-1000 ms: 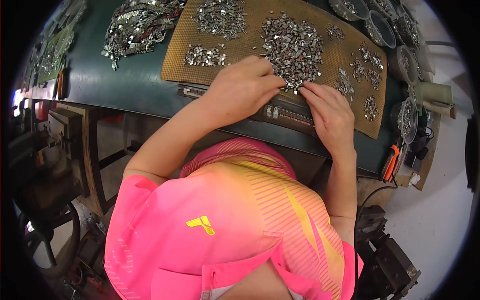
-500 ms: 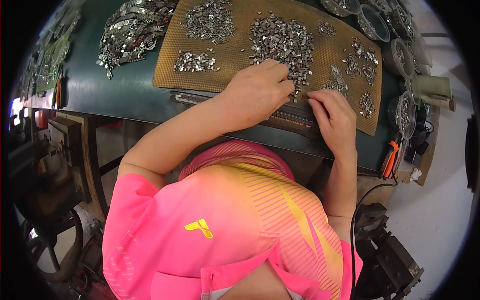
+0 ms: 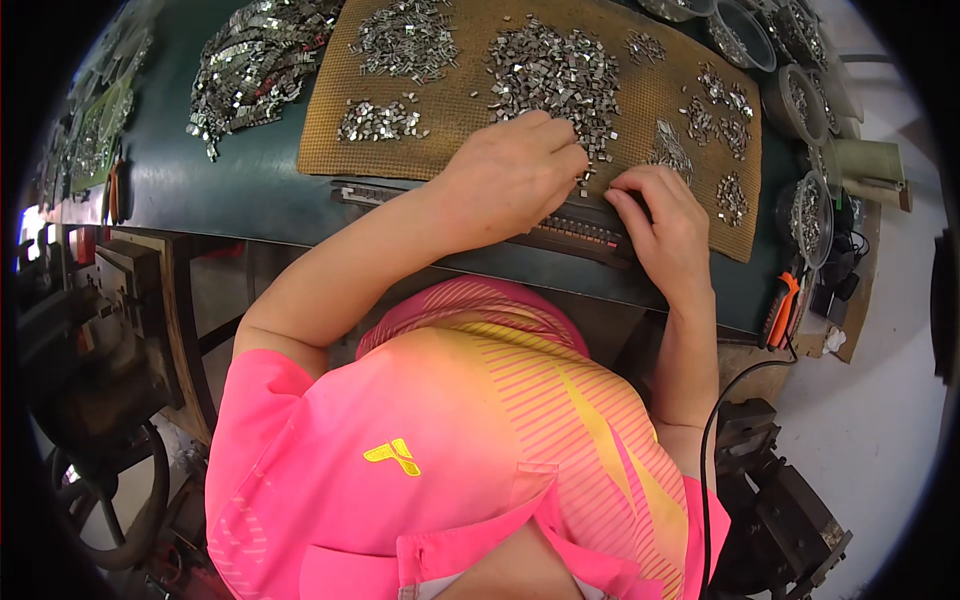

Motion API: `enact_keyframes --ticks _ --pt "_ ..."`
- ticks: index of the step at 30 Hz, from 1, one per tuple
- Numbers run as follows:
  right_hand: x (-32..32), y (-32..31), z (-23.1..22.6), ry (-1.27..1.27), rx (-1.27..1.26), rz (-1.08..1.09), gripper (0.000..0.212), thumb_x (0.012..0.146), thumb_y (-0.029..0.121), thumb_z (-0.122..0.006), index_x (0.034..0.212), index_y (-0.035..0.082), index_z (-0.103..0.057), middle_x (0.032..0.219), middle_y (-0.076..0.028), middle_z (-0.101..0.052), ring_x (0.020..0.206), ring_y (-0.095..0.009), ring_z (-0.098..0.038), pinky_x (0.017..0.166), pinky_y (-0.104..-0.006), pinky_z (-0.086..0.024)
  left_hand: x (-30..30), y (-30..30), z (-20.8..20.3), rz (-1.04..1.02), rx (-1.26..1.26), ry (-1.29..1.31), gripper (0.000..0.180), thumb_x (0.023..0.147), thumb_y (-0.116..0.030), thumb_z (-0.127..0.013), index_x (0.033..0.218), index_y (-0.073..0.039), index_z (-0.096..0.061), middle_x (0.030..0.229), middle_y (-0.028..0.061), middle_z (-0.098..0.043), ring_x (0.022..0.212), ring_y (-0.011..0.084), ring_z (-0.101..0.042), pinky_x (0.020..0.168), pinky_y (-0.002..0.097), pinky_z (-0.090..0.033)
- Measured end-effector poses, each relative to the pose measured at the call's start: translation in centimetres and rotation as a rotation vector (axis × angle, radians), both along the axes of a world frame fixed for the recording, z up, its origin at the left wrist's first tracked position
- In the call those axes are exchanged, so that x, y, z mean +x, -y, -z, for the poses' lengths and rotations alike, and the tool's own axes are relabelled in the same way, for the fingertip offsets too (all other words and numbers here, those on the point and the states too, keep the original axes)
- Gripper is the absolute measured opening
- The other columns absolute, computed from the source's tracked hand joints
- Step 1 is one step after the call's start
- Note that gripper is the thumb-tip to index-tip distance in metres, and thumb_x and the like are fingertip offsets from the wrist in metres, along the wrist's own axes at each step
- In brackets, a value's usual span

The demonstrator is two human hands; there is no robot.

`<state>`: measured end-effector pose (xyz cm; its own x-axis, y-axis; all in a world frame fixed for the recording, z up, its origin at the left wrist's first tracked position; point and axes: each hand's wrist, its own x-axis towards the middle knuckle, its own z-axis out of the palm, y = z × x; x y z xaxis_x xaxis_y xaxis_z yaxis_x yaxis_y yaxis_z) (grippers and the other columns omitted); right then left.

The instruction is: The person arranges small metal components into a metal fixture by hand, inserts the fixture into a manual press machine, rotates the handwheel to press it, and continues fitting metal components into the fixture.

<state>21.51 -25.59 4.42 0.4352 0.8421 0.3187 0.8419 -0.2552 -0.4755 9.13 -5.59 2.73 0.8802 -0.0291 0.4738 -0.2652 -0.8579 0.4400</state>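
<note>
My left hand [image 3: 505, 180] lies curled, knuckles up, at the near edge of a big pile of small metal pieces [image 3: 555, 65] on a brown perforated mat [image 3: 460, 110]. Its fingertips are closed at the pile's edge, seemingly on a few pieces. My right hand [image 3: 665, 235] sits just to the right with bent fingers pressing down on a long dark slotted bar [image 3: 585, 232] along the mat's front edge. Its fingertips nearly touch those of the left hand; what they pinch is hidden.
Smaller heaps of metal pieces [image 3: 380, 120] dot the mat. A heap of larger shiny parts [image 3: 255, 65] lies on the green table [image 3: 240, 190] at left. Round tubs of parts [image 3: 805, 215] line the right edge. An orange-handled tool [image 3: 782, 310] and a black cable [image 3: 720, 400] are at right.
My left hand has slid a little to the right along the pile's edge, closer to my right hand. The right hand stays on the slotted bar.
</note>
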Motion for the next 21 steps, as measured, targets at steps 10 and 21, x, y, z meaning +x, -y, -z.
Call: enact_keyframes --ticks 10,21 --pt "-1.2 2.3 -0.9 -0.061 -0.003 -0.141 0.016 0.086 0.009 -0.079 0.095 0.004 -0.066 0.099 -0.008 -0.071 0.097 -0.031 -0.068 0.087 -0.0415 -0.054 -1.7 -1.3 -1.2 -0.041 -0.242 -0.116 0.015 0.089 -0.006 -0.074 0.098 -0.003 -0.062 0.091 0.0109 -0.067 0.077 0.0296 -0.069 0.068 0.0391 -0.055" --pt "-1.1 0.5 -1.4 -0.061 -0.055 -0.038 0.015 0.087 0.019 -0.080 0.093 0.008 -0.071 0.093 -0.005 -0.071 0.091 -0.028 -0.068 0.082 -0.0402 -0.052 -3.2 -1.8 -1.3 -0.061 -0.300 -0.122 0.014 0.092 -0.006 -0.075 0.105 -0.004 -0.068 0.092 0.0086 -0.067 0.080 0.0242 -0.067 0.071 0.0354 -0.054"
